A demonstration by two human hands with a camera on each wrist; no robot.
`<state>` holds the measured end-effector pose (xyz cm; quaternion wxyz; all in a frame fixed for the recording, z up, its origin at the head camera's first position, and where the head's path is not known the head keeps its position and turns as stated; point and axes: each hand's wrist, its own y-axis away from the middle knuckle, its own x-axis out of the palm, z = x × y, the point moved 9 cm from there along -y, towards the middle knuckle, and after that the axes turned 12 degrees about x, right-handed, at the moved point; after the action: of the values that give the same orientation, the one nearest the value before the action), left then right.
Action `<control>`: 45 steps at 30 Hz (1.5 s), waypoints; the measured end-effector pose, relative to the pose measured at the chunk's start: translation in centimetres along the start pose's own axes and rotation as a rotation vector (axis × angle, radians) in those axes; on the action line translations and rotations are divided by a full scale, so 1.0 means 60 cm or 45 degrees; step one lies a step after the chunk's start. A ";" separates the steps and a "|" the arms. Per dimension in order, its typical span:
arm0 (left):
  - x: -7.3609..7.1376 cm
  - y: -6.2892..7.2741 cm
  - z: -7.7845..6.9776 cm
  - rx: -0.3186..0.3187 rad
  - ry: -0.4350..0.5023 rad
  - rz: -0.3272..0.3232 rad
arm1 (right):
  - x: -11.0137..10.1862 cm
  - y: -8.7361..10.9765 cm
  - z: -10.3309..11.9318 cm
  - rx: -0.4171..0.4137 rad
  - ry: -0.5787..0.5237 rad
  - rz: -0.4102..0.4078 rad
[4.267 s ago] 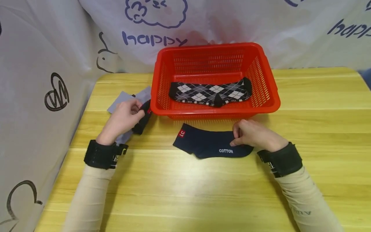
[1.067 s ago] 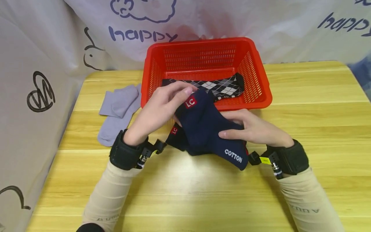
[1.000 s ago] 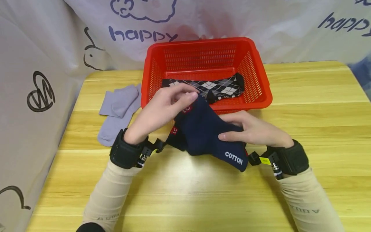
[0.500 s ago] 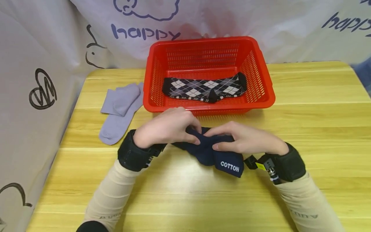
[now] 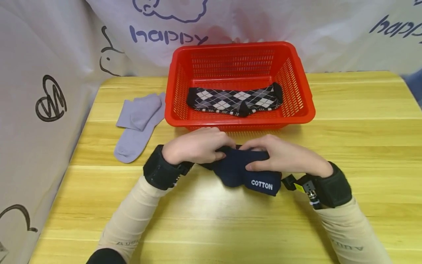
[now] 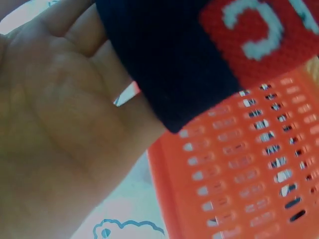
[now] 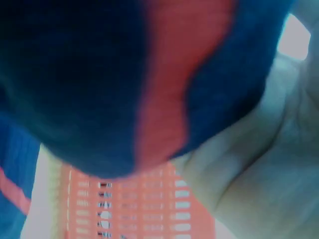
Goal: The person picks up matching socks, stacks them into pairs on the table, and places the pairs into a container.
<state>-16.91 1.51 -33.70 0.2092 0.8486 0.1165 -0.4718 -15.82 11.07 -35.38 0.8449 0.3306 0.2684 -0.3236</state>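
In front of the basket, a pair of navy socks [image 5: 232, 172] is bunched up, with white COTTON lettering facing up on the right part. My left hand [image 5: 201, 146] pinches the upper left of the socks between thumb and fingers. From the right, my right hand [image 5: 288, 157] grips them, thumb on top and fingers behind. The left wrist view shows the navy cuff [image 6: 159, 59] with its red label hanging beside the palm. A navy sock [image 7: 75, 89] with a red stripe fills much of the right wrist view, blurred. My hands partly hide the socks.
A red plastic basket [image 5: 244, 124] stands just behind the hands. Inside it lie black, grey and white argyle socks [image 5: 235, 101]. Grey socks [image 5: 135, 128] lie overlapped on the wooden table [image 5: 197, 227], left of the basket. A white cloth with drawings hangs behind.
The left hand has brought a dark sock from beside the basket to the flat navy one. Over the last second both hands have lowered the socks and the LC labels have gone from the head view.
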 end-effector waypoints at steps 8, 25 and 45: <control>0.014 -0.007 0.036 -0.116 -0.059 0.010 | -0.005 -0.008 -0.036 0.115 0.107 0.041; 0.045 -0.024 0.067 -0.138 -0.048 0.087 | -0.003 -0.032 -0.094 0.222 0.176 0.034; 0.053 -0.021 0.082 -0.175 0.010 0.129 | -0.021 -0.031 -0.128 0.328 0.079 -0.005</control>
<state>-19.43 0.37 -39.00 0.2900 0.8389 0.1062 -0.4481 -19.79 16.11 -40.16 0.7861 0.4456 0.2514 -0.3467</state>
